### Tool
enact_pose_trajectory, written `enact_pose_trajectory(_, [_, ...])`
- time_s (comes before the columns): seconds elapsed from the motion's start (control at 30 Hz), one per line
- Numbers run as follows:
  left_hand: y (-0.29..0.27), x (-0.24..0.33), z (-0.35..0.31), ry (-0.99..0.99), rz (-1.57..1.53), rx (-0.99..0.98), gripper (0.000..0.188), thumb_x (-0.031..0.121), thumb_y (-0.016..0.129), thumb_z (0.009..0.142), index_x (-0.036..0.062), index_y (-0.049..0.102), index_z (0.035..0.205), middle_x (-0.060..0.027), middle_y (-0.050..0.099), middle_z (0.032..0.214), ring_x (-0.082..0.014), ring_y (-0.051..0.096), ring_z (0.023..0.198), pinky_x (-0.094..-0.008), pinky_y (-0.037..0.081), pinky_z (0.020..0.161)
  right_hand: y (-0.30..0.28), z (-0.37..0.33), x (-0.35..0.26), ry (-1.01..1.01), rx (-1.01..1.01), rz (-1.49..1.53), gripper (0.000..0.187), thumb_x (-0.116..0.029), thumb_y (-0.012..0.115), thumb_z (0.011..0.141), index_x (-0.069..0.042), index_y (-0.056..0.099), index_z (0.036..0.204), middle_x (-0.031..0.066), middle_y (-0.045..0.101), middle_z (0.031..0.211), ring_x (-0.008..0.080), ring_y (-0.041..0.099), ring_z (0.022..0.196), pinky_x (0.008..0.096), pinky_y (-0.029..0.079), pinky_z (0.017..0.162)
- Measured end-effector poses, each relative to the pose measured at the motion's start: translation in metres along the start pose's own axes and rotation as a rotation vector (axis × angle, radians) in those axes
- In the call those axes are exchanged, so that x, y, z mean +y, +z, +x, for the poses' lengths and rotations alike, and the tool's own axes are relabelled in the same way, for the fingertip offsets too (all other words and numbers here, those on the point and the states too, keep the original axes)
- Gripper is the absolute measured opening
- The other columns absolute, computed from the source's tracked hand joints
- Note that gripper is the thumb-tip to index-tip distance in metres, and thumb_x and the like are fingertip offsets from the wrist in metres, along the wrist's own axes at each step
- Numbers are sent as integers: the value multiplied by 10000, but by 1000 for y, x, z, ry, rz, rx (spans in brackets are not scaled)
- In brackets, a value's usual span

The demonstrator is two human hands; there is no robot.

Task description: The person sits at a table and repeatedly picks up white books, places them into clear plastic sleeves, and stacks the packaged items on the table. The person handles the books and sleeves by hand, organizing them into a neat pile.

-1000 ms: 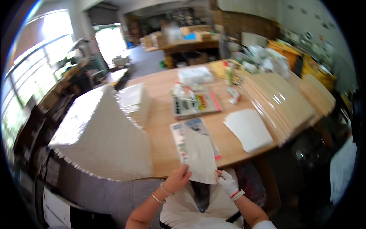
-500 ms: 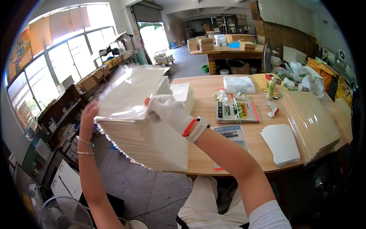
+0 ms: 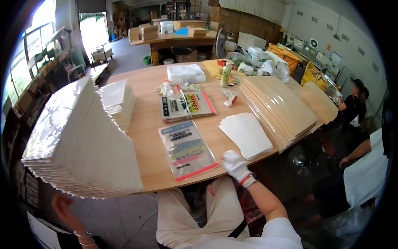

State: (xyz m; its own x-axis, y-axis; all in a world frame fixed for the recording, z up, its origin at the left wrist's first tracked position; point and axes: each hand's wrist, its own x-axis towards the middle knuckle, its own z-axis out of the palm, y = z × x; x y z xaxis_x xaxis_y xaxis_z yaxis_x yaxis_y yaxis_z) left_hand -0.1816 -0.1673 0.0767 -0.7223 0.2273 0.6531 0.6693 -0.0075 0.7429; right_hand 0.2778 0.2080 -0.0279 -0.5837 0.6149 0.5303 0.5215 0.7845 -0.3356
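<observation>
My left hand [image 3: 64, 209], bare and slightly blurred, hangs below the near left corner of the table. Its fingers look loosely bent and apart, with nothing seen in them. My right hand [image 3: 237, 167] wears a white glove and is loosely closed over the table's front edge, with nothing visible in it. Close beside it lie a fanned pile of white sheets [image 3: 246, 135] and a clear plastic sleeve [image 3: 186, 151] with a red edge, holding a printed sheet. A tall, stepped stack of cream sheets under glossy film [image 3: 89, 145] stands at the left, away from both hands.
Behind the sleeve lies a tied bundle of printed packs [image 3: 186, 106]. Farther back are gloves [image 3: 166, 88], a white folded pile [image 3: 186, 74] and a bottle [image 3: 226, 74]. Film-covered tan boards [image 3: 277, 106] overhang the right edge. Two people are at the right, one close by [image 3: 367, 170].
Both hands have left the tall stack. My left hand has dropped below the table edge, and my right hand has come back near the white sheets. The view has swung right.
</observation>
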Motion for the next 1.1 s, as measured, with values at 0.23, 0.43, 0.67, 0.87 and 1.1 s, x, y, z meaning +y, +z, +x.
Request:
enact_pose_trajectory(0.23, [122,-21,-140,-439,-319,-561,100,42,482,857,44,529,946,-27,545,678,-106,528,596,-241,444,548,-43,-59,87,386,-87,-462,291,-191,635,690,-57,573,941,136,548,857,313,536,828,403,452,710])
enact_pose_trajectory(0.43, [180,36,-164,-62,-97,-1061,52,27,528,802,29,569,834,-86,607,702,-181,597,609,-270,478,602,-29,-67,101,515,-51,-271,292,-276,573,768,-55,557,958,178,604,767,344,580,727,435,456,652])
enact_pose_trajectory(0.67, [272,49,-186,7,-176,-1216,108,31,545,780,5,567,883,-135,606,818,-251,607,756,-313,481,667,-32,-64,112,855,297,209,95,-111,580,779,-66,498,761,82,554,618,184,600,612,303,457,534])
enact_pose_trajectory(0.87, [348,45,-213,682,457,-854,317,141,572,746,22,531,1037,-157,525,1074,-356,511,942,-445,403,808,-49,-58,151,1357,942,1543,353,-442,579,799,-118,461,873,83,553,707,201,536,492,344,478,427])
enact_pose_trajectory(1.1, [390,-12,-209,693,584,-1035,117,85,563,678,39,559,786,-145,542,900,-320,511,865,-415,430,726,-77,-56,148,1068,499,744,223,-234,532,817,-30,531,908,62,571,714,149,557,541,311,488,457])
